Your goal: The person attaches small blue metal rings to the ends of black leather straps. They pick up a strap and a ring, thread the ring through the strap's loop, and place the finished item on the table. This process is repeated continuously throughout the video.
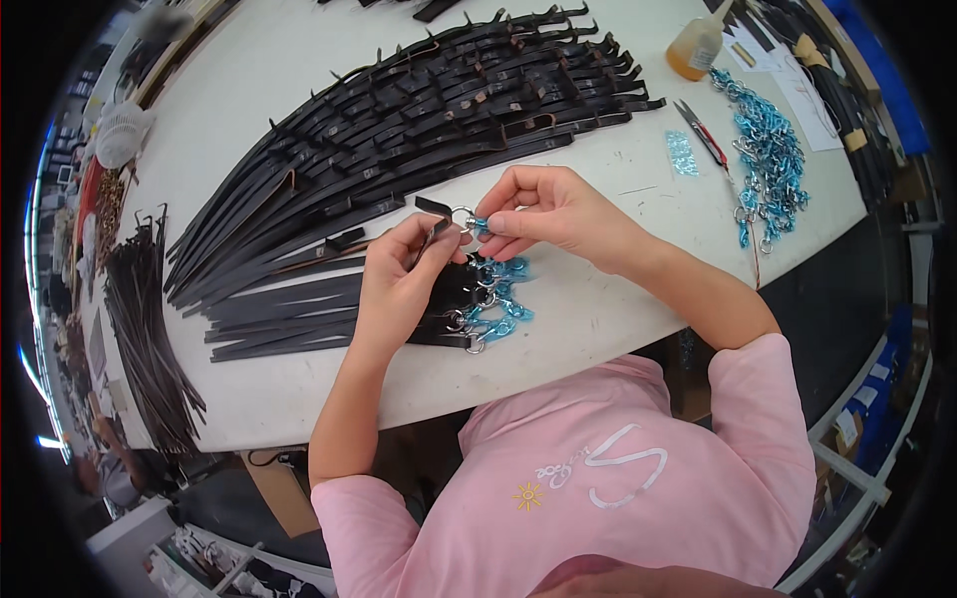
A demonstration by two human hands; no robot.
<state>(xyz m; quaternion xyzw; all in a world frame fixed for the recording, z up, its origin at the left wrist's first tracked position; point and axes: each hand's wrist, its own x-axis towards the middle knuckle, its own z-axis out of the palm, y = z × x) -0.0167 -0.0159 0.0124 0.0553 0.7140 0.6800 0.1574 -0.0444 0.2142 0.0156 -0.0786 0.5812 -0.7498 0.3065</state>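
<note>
Above the near part of the table, my left hand [399, 274] pinches the looped end of a black strap [433, 206]. My right hand [554, 217] faces it, its fingers closed on a metal snap hook in blue wrapping [479, 225]. The hook's silver ring [463, 212] lies between the two hands, by the strap's end; whether the strap passes through it I cannot tell. Beneath my left hand lie several black straps [284, 307] fitted with rings and blue-wrapped hooks [508, 299]. My left fingers partly hide the held strap.
A broad heap of black straps [389, 130] covers the table's far middle. Another bundle [150, 329] hangs over the left edge. At right are a pile of blue-wrapped hooks [773, 149], red-handled scissors [710, 140], a blue plastic piece [682, 152] and a bottle of amber liquid [695, 48].
</note>
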